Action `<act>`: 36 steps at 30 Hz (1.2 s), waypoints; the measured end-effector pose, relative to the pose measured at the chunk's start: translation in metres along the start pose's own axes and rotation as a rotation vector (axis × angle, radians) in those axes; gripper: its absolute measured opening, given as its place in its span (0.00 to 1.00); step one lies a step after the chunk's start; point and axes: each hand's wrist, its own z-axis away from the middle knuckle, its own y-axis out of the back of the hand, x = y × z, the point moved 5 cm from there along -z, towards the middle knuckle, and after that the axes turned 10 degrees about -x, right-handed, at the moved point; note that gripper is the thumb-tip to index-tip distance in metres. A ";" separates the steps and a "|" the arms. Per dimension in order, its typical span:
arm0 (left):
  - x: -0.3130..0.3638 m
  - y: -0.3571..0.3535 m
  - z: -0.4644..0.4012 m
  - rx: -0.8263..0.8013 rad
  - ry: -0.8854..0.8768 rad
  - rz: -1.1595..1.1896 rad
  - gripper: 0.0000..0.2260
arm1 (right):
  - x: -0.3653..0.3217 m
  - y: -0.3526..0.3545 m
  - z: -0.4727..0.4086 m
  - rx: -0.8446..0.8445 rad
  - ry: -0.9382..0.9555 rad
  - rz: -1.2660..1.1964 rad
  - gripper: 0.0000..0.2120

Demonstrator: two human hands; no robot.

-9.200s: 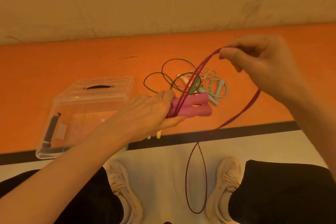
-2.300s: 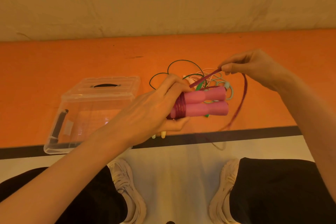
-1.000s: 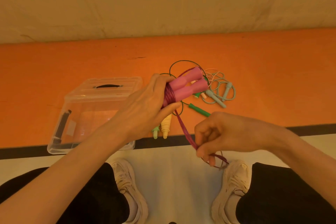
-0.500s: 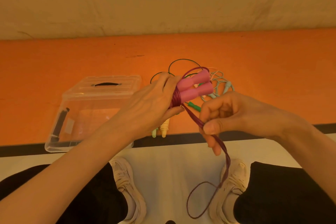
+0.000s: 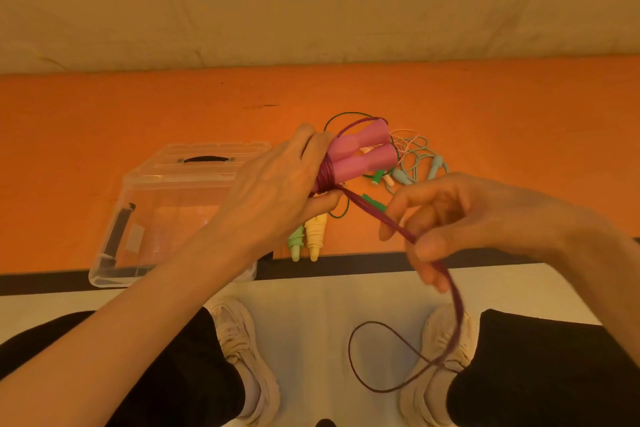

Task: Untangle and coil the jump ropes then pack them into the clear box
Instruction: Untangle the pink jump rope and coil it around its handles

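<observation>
The pink jump rope (image 5: 360, 158) sits in the left hand (image 5: 277, 194), whose grip clamps both handles and the wound turns, right of the clear box (image 5: 145, 218). The right hand (image 5: 460, 218) loosely pinches the cord (image 5: 384, 218) — a slack loop dangles below it. If that pinch slips, tension likely drops and the turns may spring loose — or the loop may snag a shoe (image 5: 436, 357).
</observation>
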 end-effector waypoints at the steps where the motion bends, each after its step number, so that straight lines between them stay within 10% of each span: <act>1: -0.001 0.000 0.000 -0.001 -0.002 -0.013 0.27 | 0.000 0.004 0.008 -0.005 -0.043 0.037 0.14; 11: -0.006 -0.001 0.000 -0.009 -0.026 -0.049 0.25 | -0.014 0.072 0.074 0.492 -0.128 0.409 0.30; 18: 0.003 -0.007 -0.003 -0.052 -0.142 0.021 0.25 | -0.041 0.081 0.060 0.956 0.307 0.501 0.05; 36: 0.026 -0.009 0.006 -0.153 -0.248 0.255 0.27 | -0.033 0.108 -0.019 1.032 0.225 0.503 0.07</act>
